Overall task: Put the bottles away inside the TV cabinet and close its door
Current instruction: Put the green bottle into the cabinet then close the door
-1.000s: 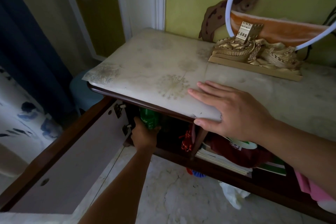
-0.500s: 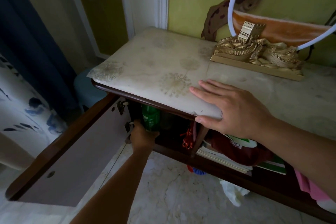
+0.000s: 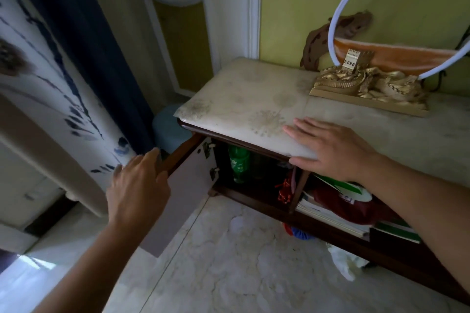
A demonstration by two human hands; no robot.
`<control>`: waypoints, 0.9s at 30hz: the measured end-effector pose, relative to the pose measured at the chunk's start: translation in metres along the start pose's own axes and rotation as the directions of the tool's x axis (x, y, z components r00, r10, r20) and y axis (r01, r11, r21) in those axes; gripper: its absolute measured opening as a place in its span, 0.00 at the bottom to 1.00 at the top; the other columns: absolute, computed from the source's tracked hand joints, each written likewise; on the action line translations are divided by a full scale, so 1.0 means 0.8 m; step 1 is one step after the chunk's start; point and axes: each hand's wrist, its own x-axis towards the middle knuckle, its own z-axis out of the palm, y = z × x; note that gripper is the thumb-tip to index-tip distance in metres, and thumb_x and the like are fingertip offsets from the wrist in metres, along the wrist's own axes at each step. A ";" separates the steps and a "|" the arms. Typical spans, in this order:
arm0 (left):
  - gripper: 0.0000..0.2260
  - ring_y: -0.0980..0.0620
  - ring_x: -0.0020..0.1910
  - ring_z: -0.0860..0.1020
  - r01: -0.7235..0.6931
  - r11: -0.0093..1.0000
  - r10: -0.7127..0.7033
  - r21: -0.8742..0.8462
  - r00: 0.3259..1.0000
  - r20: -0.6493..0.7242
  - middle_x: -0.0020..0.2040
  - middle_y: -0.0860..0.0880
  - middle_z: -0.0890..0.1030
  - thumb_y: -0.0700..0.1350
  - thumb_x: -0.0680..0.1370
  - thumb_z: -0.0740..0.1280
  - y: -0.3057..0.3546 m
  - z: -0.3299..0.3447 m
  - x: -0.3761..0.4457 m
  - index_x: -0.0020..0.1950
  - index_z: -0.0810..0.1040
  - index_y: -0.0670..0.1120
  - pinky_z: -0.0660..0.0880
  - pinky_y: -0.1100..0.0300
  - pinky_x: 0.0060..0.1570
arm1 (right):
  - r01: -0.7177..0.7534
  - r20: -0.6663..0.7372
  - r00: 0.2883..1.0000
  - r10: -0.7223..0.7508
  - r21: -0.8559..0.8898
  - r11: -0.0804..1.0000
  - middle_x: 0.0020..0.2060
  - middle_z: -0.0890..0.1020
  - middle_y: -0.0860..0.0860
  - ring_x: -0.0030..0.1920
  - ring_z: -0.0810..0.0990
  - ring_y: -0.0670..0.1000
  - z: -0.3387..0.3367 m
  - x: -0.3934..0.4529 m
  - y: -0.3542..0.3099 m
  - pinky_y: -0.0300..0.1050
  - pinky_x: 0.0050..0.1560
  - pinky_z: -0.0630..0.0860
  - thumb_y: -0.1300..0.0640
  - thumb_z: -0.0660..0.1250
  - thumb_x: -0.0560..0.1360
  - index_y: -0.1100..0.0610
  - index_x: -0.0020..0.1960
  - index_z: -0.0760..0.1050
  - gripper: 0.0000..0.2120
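Note:
A green bottle (image 3: 239,164) stands upright inside the left compartment of the dark wood TV cabinet (image 3: 254,198). The cabinet door (image 3: 187,185) hangs open toward me, its pale inner face showing. My left hand (image 3: 138,185) rests against the door's outer top edge, fingers spread, holding nothing. My right hand (image 3: 328,151) lies flat, palm down, on the cabinet's pale top (image 3: 244,94) near its front edge. The compartment beside the bottle is dark, so I cannot tell what else stands there.
A gold ornament (image 3: 368,86) and a white hoop (image 3: 338,12) sit at the back of the cabinet top. Books and a red cloth (image 3: 340,206) fill the middle compartment. A blue stool (image 3: 170,127) stands left of the cabinet, by a dark curtain (image 3: 84,40). A white bag (image 3: 343,262) lies on the floor.
My left hand has let go of the green bottle, come out of the cabinet and moved left onto the door's edge. The bottle stays inside. My right hand has not moved.

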 end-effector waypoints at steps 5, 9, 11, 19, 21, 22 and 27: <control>0.13 0.43 0.46 0.79 0.110 0.991 -0.130 0.072 0.898 0.419 0.49 0.45 0.80 0.48 0.78 0.62 -0.036 0.014 0.009 0.63 0.74 0.54 0.75 0.54 0.42 | -0.072 0.094 0.993 0.068 0.046 0.996 0.80 0.54 0.52 0.78 0.55 0.53 -0.018 0.008 -0.016 0.50 0.74 0.57 0.34 0.55 0.77 0.47 0.80 0.47 0.38; 0.14 0.46 0.41 0.80 0.128 0.988 -0.151 0.085 0.909 0.388 0.45 0.46 0.81 0.42 0.76 0.62 -0.038 0.010 0.007 0.59 0.78 0.55 0.76 0.57 0.37 | -0.110 0.098 0.990 0.103 0.067 0.992 0.80 0.52 0.55 0.79 0.52 0.56 -0.021 -0.003 -0.066 0.51 0.76 0.51 0.43 0.62 0.77 0.55 0.80 0.46 0.39; 0.14 0.49 0.36 0.80 0.131 0.988 -0.154 0.087 0.913 0.376 0.38 0.48 0.81 0.41 0.75 0.64 -0.034 0.005 0.005 0.56 0.80 0.56 0.75 0.60 0.32 | -0.111 0.037 0.994 0.107 0.118 0.987 0.79 0.53 0.56 0.79 0.52 0.57 -0.018 -0.015 -0.109 0.52 0.76 0.50 0.47 0.64 0.78 0.57 0.79 0.49 0.38; 0.12 0.53 0.34 0.81 0.208 0.975 -0.140 -0.072 0.838 0.527 0.36 0.50 0.81 0.47 0.62 0.78 0.021 -0.001 -0.013 0.43 0.81 0.50 0.82 0.57 0.37 | -0.288 0.444 0.895 0.046 0.496 0.819 0.68 0.74 0.57 0.65 0.73 0.61 -0.003 -0.064 -0.255 0.54 0.60 0.72 0.36 0.67 0.71 0.51 0.76 0.56 0.41; 0.17 0.50 0.38 0.82 0.205 0.972 -0.108 -0.118 0.829 0.548 0.40 0.50 0.81 0.51 0.63 0.77 0.043 0.006 -0.026 0.47 0.77 0.49 0.82 0.55 0.39 | -0.354 0.505 0.862 0.048 0.531 0.770 0.69 0.72 0.57 0.66 0.72 0.60 0.000 -0.074 -0.265 0.54 0.61 0.71 0.33 0.67 0.70 0.51 0.77 0.54 0.44; 0.17 0.49 0.38 0.83 0.241 0.956 -0.106 -0.169 0.818 0.565 0.41 0.48 0.82 0.51 0.64 0.77 0.054 0.011 -0.033 0.48 0.77 0.48 0.82 0.54 0.39 | -0.386 0.517 0.854 0.061 0.552 0.739 0.70 0.72 0.56 0.67 0.72 0.59 0.000 -0.079 -0.269 0.52 0.61 0.70 0.33 0.67 0.70 0.51 0.77 0.54 0.44; 0.16 0.46 0.33 0.85 0.509 0.757 -0.126 -0.410 0.729 0.673 0.44 0.42 0.83 0.42 0.68 0.77 0.121 0.021 -0.052 0.50 0.75 0.41 0.83 0.52 0.33 | -0.586 0.504 0.805 0.313 0.589 0.556 0.69 0.73 0.55 0.68 0.73 0.54 0.007 -0.095 -0.258 0.44 0.62 0.70 0.35 0.65 0.73 0.55 0.75 0.59 0.39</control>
